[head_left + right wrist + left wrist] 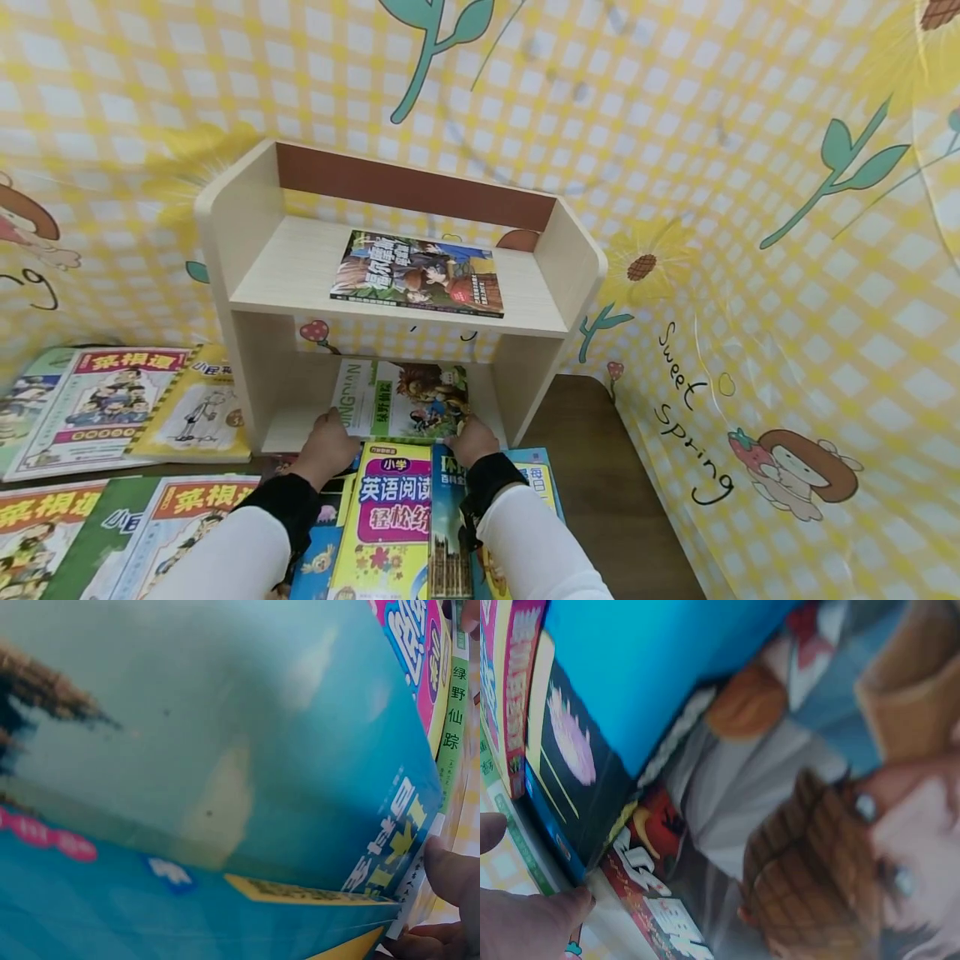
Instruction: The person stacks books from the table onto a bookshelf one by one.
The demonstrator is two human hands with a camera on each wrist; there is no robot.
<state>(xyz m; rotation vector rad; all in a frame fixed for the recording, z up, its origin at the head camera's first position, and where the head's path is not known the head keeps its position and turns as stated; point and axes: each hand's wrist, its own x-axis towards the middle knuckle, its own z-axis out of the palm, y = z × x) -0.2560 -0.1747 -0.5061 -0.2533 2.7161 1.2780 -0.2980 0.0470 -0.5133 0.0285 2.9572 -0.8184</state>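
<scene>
绿野仙踪 storybook (405, 400) low inside the bookshelf (251, 237), left hand (327, 447) and right hand (474, 442) gripping its ends, another book (420, 273) lying above!

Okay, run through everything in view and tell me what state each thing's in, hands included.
Bookshelf: upright
Lion-cover book: closed, cover up, low in the bookshelf
Left hand: grips that book's left end
Right hand: grips its right end
Upper-shelf book: closed, flat
Yellow-and-pink book: closed, cover up
Castle-cover book: closed, cover up
</scene>
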